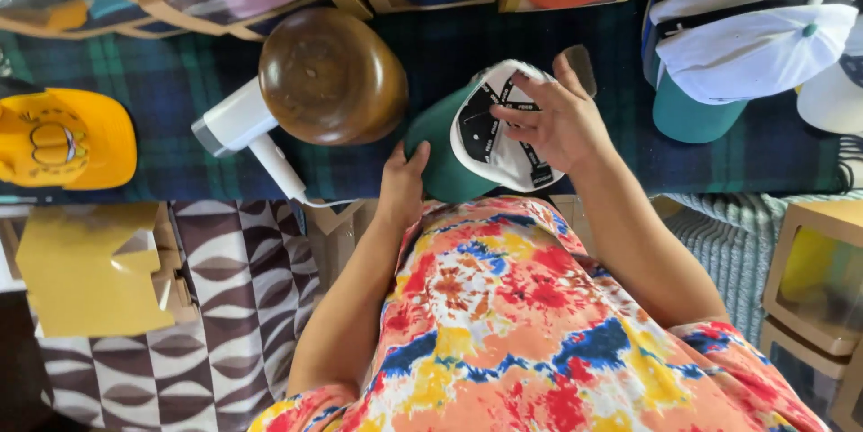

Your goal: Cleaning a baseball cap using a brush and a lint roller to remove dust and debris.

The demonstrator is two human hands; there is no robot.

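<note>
Both my hands hold a green cap at the near edge of the plaid-covered table.

My left hand (402, 182) grips the green cap (447, 158) from below, fingers wrapped around its crown. My right hand (555, 119) rests on top, fingers spread over the white lining inside, so the cap lies directly between both hands, the right one nearer its opening. Its long axis runs from near-left to far-right, opening tilted toward me. The outside is dark green; the inside is white with black taped seams. Just left sits a brown wooden hat block (331, 75), with a white handheld steamer (241, 129) beside it. White caps (755, 41) are stacked toward the right edge of the table (180, 81).
</note>
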